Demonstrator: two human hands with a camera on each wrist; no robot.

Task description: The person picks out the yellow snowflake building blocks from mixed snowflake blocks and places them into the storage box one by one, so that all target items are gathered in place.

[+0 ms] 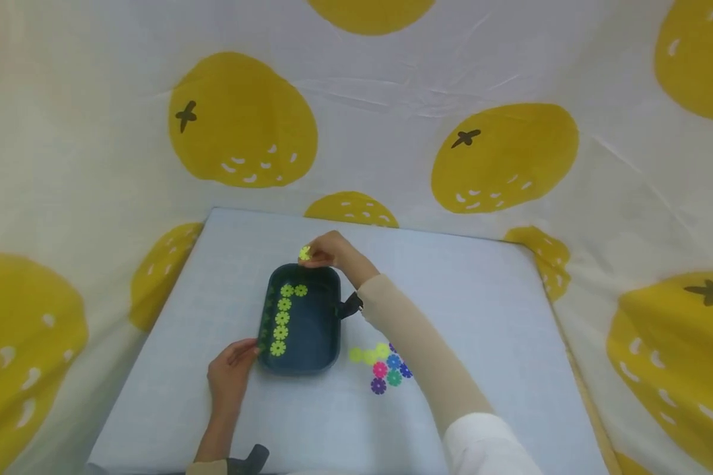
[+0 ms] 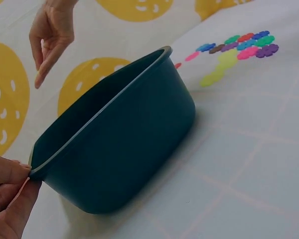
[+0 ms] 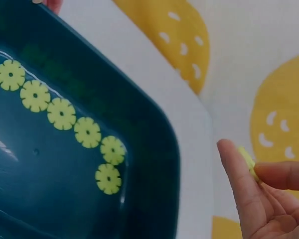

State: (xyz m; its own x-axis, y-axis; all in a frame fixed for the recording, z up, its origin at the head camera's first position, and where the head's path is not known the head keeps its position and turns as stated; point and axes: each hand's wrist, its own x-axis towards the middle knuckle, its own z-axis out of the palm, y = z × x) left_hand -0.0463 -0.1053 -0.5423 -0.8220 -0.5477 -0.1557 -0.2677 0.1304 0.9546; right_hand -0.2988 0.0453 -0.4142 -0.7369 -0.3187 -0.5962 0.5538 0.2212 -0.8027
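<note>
A dark teal rectangular tub (image 1: 331,310) (image 2: 119,154) (image 3: 154,149) sits on the pale blue table. Several yellow-green flower discs (image 1: 282,316) (image 3: 62,113) lie in an L-shaped row on its floor. My right hand (image 1: 327,252) (image 3: 259,194) hovers over the tub's far rim and pinches one more yellow-green disc (image 1: 304,253) (image 3: 248,160) between thumb and finger. My left hand (image 1: 230,373) (image 2: 7,191) holds the tub's near left corner, fingers on its rim.
A loose cluster of coloured flower discs (image 1: 383,366) (image 2: 239,47), yellow, pink, blue, green and purple, lies right of the tub, partly under my right forearm. White cloth with big yellow fruit prints (image 1: 243,122) walls in the table on three sides.
</note>
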